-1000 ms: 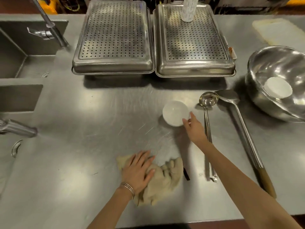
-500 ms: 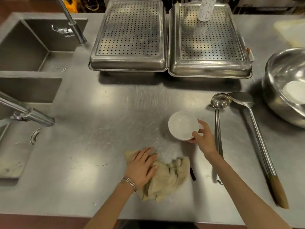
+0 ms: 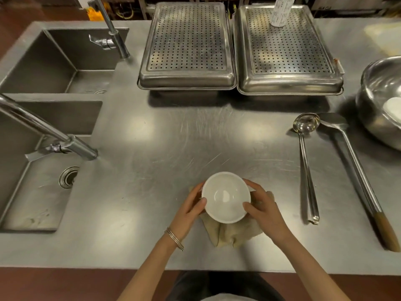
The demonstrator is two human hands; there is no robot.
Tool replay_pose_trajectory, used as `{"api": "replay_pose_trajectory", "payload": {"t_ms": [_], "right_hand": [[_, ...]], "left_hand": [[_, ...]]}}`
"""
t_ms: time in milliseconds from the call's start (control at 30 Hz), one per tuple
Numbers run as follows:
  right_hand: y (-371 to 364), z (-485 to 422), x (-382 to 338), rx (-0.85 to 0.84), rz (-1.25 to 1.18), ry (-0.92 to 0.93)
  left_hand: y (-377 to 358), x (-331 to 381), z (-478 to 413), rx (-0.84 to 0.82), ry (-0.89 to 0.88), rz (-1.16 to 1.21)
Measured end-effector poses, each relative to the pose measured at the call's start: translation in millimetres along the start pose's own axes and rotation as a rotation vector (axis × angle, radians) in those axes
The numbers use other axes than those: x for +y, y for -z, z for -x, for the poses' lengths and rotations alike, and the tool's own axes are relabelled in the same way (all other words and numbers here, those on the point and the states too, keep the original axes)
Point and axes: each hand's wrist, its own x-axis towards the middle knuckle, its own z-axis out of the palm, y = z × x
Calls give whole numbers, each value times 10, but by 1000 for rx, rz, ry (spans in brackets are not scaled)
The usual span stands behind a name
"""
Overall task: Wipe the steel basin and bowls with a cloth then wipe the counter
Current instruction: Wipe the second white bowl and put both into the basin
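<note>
I see left hand [image 3: 191, 205] curled on bowl [image 3: 225, 197] rim at its 9 o'clock | bowl over cloth [image 3: 230, 233], at counter [image 3: 152, 170] 6 o'clock, I think so cloth can reach it | right hand [image 3: 262, 209] grips rim at 3 o'clock | basin [image 3: 377, 101] waits at 2 o'clock

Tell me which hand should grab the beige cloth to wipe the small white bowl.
Right, probably. Both hands grip the small white bowl, but most of the crumpled beige cloth bunches beneath the right hand; the left hand can steady the rim.
</note>
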Motion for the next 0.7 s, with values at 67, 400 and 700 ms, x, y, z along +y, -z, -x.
{"api": "replay_pose_trajectory", "payload": {"t_ms": [67, 400, 700], "right_hand": [[-124, 41, -47, -5, -28, -12], [129, 187, 193, 360, 569, 4], [164, 106, 402, 345, 483, -187]], "left_hand": [[55, -5, 59, 3, 87, 140], [334, -58, 289, 119, 172, 300], [408, -145, 484, 144, 221, 392]]}}
